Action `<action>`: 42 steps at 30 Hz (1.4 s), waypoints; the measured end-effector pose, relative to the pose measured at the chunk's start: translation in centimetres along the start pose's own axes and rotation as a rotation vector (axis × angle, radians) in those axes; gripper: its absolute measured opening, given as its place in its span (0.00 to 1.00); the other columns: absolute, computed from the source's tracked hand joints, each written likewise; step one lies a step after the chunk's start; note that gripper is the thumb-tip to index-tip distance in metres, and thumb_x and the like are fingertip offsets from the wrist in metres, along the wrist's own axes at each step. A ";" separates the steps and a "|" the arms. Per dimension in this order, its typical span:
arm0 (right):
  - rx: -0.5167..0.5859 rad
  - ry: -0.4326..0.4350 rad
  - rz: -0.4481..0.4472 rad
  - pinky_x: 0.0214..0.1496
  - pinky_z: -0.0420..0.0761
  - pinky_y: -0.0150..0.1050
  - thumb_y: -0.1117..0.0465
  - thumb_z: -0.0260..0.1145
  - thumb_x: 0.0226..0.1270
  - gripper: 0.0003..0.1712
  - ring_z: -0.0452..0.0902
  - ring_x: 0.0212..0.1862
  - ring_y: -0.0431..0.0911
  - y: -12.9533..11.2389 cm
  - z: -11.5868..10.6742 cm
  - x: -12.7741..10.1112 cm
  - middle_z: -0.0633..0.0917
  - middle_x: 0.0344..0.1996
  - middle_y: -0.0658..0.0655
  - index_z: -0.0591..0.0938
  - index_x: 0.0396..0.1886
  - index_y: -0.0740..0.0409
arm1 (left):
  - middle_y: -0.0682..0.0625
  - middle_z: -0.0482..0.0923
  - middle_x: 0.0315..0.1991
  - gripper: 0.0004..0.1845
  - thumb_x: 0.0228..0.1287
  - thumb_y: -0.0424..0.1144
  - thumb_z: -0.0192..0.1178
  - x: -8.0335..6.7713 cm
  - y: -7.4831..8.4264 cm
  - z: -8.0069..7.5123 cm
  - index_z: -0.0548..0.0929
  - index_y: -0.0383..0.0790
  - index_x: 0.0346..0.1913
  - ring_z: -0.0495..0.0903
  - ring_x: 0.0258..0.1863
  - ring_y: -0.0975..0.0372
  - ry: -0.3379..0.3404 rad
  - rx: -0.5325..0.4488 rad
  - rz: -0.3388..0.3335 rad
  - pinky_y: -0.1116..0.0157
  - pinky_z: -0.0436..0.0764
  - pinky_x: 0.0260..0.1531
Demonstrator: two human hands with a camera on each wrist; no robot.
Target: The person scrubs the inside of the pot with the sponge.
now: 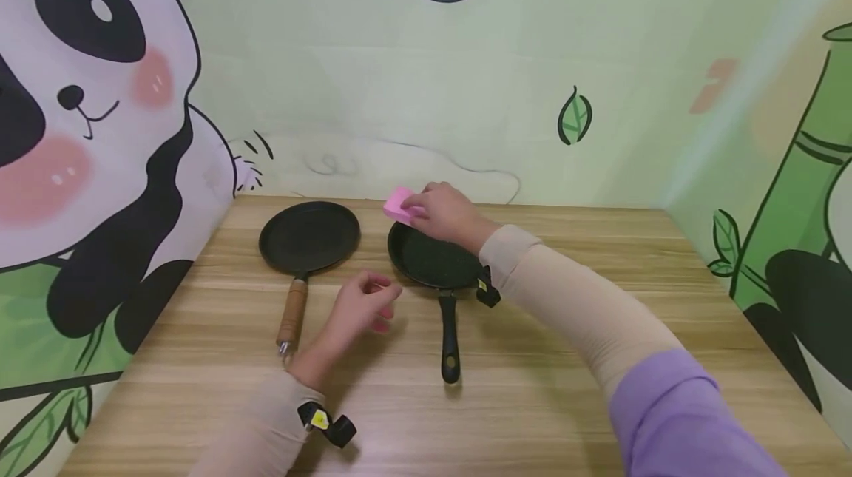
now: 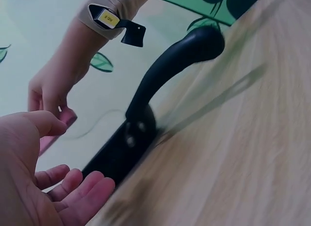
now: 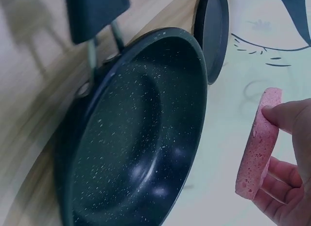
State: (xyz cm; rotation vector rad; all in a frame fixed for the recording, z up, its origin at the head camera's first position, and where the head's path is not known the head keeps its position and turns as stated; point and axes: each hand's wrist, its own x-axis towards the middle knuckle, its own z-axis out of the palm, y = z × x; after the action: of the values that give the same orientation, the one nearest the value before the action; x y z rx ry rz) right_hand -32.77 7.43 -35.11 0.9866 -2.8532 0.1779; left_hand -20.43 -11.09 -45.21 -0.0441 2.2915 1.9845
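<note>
My right hand (image 1: 442, 214) pinches a pink sponge (image 1: 400, 205) above the far rim of a black speckled frying pan (image 1: 435, 262). The right wrist view shows the sponge (image 3: 259, 143) held edge-on between thumb and fingers beside the pan's bowl (image 3: 141, 138). The pan's black handle (image 1: 450, 336) points toward me. My left hand (image 1: 362, 307) hovers with loosely curled fingers just left of that handle and holds nothing; in the left wrist view its palm (image 2: 29, 182) faces the handle (image 2: 170, 70).
A flat black griddle pan (image 1: 309, 237) with a wooden handle (image 1: 292, 313) lies left of the frying pan. The wooden table (image 1: 599, 403) is walled by panda-and-bamboo panels at the back and both sides. Bare wood stretches along the front and right.
</note>
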 end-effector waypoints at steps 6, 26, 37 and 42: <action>0.040 0.008 -0.043 0.57 0.77 0.50 0.54 0.65 0.70 0.20 0.80 0.52 0.55 0.8 -0.3 -1.9 0.86 0.50 0.62 0.85 0.59 0.50 | 0.39 0.77 0.41 0.18 0.67 0.39 0.65 0.1 -1.0 2.2 0.76 0.32 0.53 0.83 0.29 0.56 -0.106 -0.195 -0.104 0.54 0.86 0.25; 0.082 -0.107 -0.134 0.59 0.77 0.49 0.54 0.68 0.69 0.18 0.78 0.54 0.54 2.5 1.0 -8.1 0.84 0.52 0.60 0.86 0.58 0.47 | 0.37 0.85 0.48 0.24 0.73 0.41 0.59 -2.1 -1.8 7.0 0.71 0.26 0.63 0.88 0.42 0.52 -0.435 -0.406 -0.253 0.50 0.86 0.41; 0.144 -0.161 -0.184 0.57 0.78 0.47 0.54 0.69 0.69 0.18 0.77 0.54 0.49 3.0 2.2 -10.1 0.83 0.53 0.56 0.86 0.58 0.44 | 0.37 0.84 0.52 0.23 0.75 0.36 0.55 -2.4 -2.4 7.2 0.67 0.25 0.66 0.88 0.42 0.55 -0.475 -0.424 -0.169 0.52 0.87 0.38; 0.129 -0.147 -0.219 0.58 0.78 0.47 0.54 0.69 0.69 0.18 0.77 0.54 0.50 2.6 2.7 -10.1 0.83 0.53 0.57 0.86 0.58 0.45 | 0.37 0.84 0.52 0.23 0.75 0.36 0.57 -2.4 -2.8 7.2 0.68 0.25 0.65 0.88 0.41 0.55 -0.484 -0.418 -0.133 0.52 0.87 0.38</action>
State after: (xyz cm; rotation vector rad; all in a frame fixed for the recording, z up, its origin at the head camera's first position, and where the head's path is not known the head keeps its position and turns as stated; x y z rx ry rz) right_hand -26.72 15.18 -39.47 1.3825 -2.8633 0.2826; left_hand -17.28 -4.48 -48.74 0.2190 1.5257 2.0845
